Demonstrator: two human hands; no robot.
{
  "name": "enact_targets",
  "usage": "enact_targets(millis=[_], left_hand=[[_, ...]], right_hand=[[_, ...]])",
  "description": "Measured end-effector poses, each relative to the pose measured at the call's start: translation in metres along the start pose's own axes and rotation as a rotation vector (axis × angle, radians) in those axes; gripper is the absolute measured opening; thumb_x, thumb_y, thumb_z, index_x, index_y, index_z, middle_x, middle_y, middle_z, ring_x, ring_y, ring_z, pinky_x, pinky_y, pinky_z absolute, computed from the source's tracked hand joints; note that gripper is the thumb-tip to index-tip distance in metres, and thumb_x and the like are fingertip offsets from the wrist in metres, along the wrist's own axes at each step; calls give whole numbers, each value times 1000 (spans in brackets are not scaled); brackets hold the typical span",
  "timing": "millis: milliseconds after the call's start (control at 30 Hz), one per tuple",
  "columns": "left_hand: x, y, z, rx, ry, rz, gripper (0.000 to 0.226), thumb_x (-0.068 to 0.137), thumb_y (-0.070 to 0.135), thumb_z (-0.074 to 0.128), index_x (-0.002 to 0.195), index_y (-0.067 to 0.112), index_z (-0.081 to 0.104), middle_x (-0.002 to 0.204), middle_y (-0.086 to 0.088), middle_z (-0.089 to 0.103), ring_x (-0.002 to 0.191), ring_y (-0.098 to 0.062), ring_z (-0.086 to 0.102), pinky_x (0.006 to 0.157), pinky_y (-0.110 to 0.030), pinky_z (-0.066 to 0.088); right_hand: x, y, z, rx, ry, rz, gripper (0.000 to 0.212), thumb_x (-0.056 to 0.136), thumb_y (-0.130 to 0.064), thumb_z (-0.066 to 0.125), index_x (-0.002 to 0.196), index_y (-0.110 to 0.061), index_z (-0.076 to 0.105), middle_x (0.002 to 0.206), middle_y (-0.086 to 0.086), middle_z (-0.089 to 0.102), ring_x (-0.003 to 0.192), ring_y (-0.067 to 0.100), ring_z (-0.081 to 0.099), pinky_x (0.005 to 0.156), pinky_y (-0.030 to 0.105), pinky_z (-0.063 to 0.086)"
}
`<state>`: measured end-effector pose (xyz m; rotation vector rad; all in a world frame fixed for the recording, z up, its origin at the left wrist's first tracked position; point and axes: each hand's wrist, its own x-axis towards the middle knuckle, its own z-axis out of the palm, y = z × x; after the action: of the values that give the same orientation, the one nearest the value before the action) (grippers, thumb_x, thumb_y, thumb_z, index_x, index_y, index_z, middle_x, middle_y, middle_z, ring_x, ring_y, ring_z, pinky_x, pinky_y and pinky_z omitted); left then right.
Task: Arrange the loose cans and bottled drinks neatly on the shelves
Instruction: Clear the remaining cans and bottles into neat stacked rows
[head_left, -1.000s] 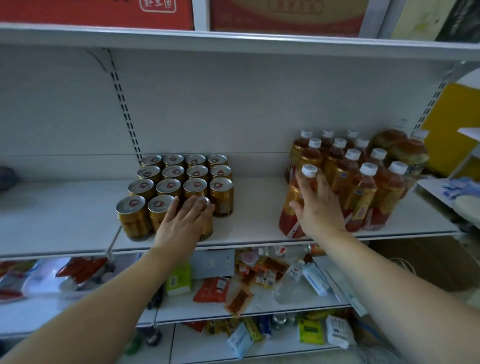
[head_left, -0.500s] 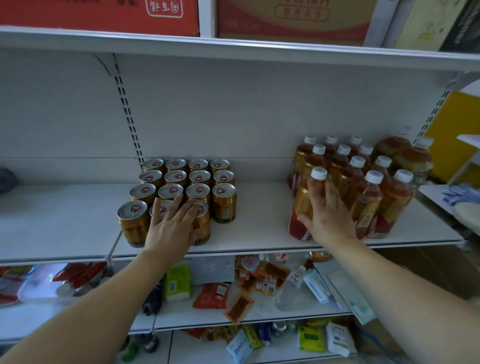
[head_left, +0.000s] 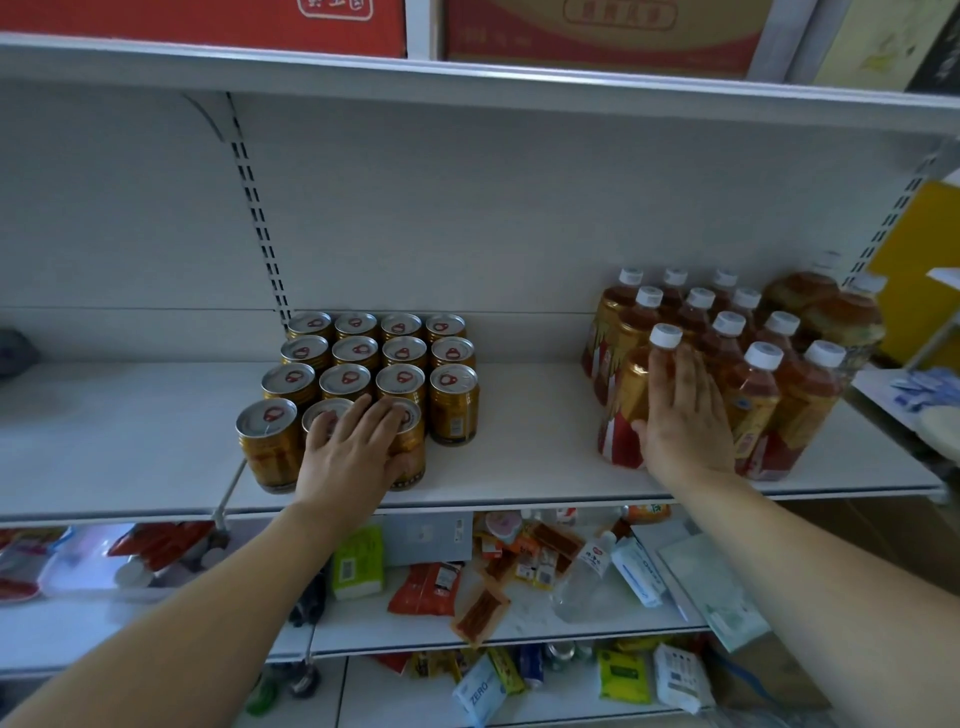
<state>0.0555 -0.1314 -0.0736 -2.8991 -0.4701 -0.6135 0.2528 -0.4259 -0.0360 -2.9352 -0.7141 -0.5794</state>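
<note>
A block of gold cans (head_left: 379, 358) with silver tops stands in rows on the white shelf (head_left: 524, 467). My left hand (head_left: 353, 452) lies flat over the tops and fronts of two front-row cans, fingers slightly spread. The front-left can (head_left: 267, 441) stands just beside it, uncovered. To the right stands a cluster of brown tea bottles (head_left: 727, 332) with white caps. My right hand (head_left: 680, 415) wraps the front-left tea bottle (head_left: 628, 395), palm against its side and thumb low on its label. That bottle is upright and touches its neighbours.
Two bigger tea bottles (head_left: 831, 312) stand at the far right of the shelf. Red cartons (head_left: 208, 26) sit on the shelf above. The lower shelves hold loose snack packets (head_left: 426, 587), a clear water bottle (head_left: 587, 577) lying down and tissue packs (head_left: 358, 561).
My left hand slid left from one front can to cover two. My right hand pushed the tea bottle back against the cluster.
</note>
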Motion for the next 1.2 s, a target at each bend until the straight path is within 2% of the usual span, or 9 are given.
enact_targets(millis=[100, 267, 367, 533, 600, 700, 833, 1100, 1200], left_hand=[[-1, -1, 0, -5, -23, 0, 57, 84, 47, 38, 127, 15, 57, 132, -4, 59, 124, -28, 53, 95, -52, 39], [0, -1, 2, -15, -37, -5, 58, 84, 49, 35, 128, 17, 52, 133, -4, 58, 125, -28, 51, 97, -51, 35], [0, -1, 0, -28, -47, -10, 58, 84, 50, 35, 128, 17, 53, 133, -4, 57, 125, -28, 51, 97, -52, 35], [-1, 0, -4, -24, -60, -6, 58, 84, 49, 35, 128, 15, 55, 132, -5, 58, 123, -29, 53, 96, -51, 37], [-1, 0, -4, -27, -74, -11, 59, 84, 49, 35, 128, 16, 55, 133, -5, 58, 124, -29, 53, 96, -52, 37], [-1, 2, -6, -33, -79, -18, 59, 83, 49, 35, 127, 15, 55, 133, -5, 58, 124, -29, 52, 97, -52, 36], [-1, 2, -7, -31, -99, -28, 60, 83, 49, 35, 128, 15, 56, 133, -5, 58, 124, -29, 52, 96, -52, 35], [-1, 2, -8, -20, -115, -35, 60, 83, 50, 35, 129, 16, 55, 134, -5, 57, 125, -29, 52, 97, -53, 37], [-1, 0, -6, -19, -83, -13, 58, 82, 50, 55, 128, 15, 54, 133, -6, 57, 124, -30, 52, 95, -54, 39]], right_hand=[[2, 5, -3, 51, -26, 36, 100, 90, -36, 61, 152, -14, -13, 160, 15, -12, 149, 30, -1, 119, 41, 8], [2, 1, -6, 227, -75, 87, 111, 80, -50, 70, 153, -20, -9, 160, 14, -3, 148, 32, 4, 117, 44, 17], [2, -2, 0, 331, 21, 107, 101, 81, -37, 73, 154, -19, 6, 159, 16, 11, 145, 36, 14, 115, 49, 23], [4, 7, 3, 229, 88, 80, 88, 80, -19, 73, 150, -10, 20, 156, 15, 23, 143, 34, 22, 115, 49, 24], [3, 14, 5, 218, 77, 99, 90, 77, -13, 74, 150, -8, 21, 156, 16, 21, 143, 36, 21, 115, 50, 23], [3, 18, 5, 183, 66, 86, 91, 78, -22, 75, 150, -8, 21, 155, 20, 22, 142, 39, 22, 114, 50, 22], [5, 15, 2, 79, -4, 56, 84, 88, -31, 66, 153, -24, 13, 157, 18, 9, 145, 36, 11, 115, 49, 21], [4, 13, 0, 257, -26, 62, 81, 86, -3, 64, 151, -21, 19, 159, 14, 0, 146, 36, 8, 108, 48, 35], [5, 16, 4, 288, -17, 37, 82, 83, 0, 65, 150, -19, 22, 160, 14, 0, 146, 36, 12, 111, 48, 33]])
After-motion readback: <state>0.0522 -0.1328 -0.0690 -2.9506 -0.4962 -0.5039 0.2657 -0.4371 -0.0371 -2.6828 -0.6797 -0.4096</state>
